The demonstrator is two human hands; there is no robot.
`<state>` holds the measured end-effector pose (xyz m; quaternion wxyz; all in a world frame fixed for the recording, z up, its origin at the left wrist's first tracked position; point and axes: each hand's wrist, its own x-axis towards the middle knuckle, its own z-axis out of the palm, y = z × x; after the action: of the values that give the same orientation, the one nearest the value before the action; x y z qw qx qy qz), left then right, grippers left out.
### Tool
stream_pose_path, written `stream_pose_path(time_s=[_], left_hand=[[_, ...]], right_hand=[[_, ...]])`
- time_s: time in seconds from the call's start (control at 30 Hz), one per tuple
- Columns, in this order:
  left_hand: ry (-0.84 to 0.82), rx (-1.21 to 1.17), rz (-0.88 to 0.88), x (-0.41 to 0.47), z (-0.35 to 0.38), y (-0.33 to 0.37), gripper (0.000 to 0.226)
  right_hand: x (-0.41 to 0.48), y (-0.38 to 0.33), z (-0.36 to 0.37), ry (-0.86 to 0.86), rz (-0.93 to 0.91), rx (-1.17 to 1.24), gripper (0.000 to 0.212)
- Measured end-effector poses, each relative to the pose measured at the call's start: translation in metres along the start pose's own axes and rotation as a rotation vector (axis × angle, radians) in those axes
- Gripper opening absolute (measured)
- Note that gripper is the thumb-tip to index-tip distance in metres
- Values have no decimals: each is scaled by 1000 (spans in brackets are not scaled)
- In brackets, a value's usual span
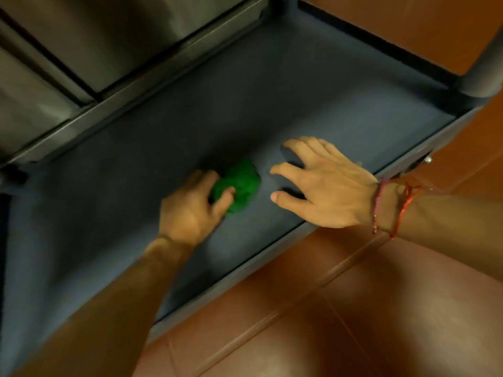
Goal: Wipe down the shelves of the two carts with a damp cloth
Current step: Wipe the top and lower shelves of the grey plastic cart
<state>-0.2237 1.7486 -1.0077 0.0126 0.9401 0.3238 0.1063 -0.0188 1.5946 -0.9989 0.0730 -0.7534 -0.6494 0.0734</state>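
— Left hand [190, 210]: how is it held?

— It is closed round the cloth [239, 183], which is bunched into a green ball and pressed onto the shelf [272, 104], about the middle of its length and nearer to the front rim [231, 276]. A bunched cloth is probably preferred because more pressure can be given through it.

— And the right hand [326, 186]?

— It is kept open, with the fingers [288, 171] spread, and nothing is held in it. It is placed just beside the cloth, without touching it. The fingertips seem to be laid on the shelf, though this cannot be confirmed for each of them. It is judged that the body is supported in this way, or the cart is kept from rolling, while the wiping is done. Two threads [381, 205] are worn on this wrist.

— What can be said of the surface?

— The shelf is dark grey-blue and matt, and it is enclosed by a low rim. Whether it is wet, or how much of it is already wiped, cannot be told, because the picture is somewhat blurred.

— And the room?

— A floor [353, 308] of red-brown tiles is seen beside the cart. Steel panels [109, 36] are seen behind the shelf, and a round grey post [481, 74] is fixed at its far right corner. A second cart is not seen.
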Motion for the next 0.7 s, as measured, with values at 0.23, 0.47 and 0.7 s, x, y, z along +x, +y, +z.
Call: stream_pose_path(time_s=[0.23, 0.47, 0.7], left_hand=[[-16, -85, -379, 36, 0, -10, 39], [-24, -104, 207, -4, -3, 29, 42], [58, 16, -242, 64, 8, -33, 34]], right_hand=[[-1, 0, 4, 157, 129, 101, 73], [7, -2, 4, 206, 240, 149, 72], [5, -1, 9, 249, 266, 102, 63]])
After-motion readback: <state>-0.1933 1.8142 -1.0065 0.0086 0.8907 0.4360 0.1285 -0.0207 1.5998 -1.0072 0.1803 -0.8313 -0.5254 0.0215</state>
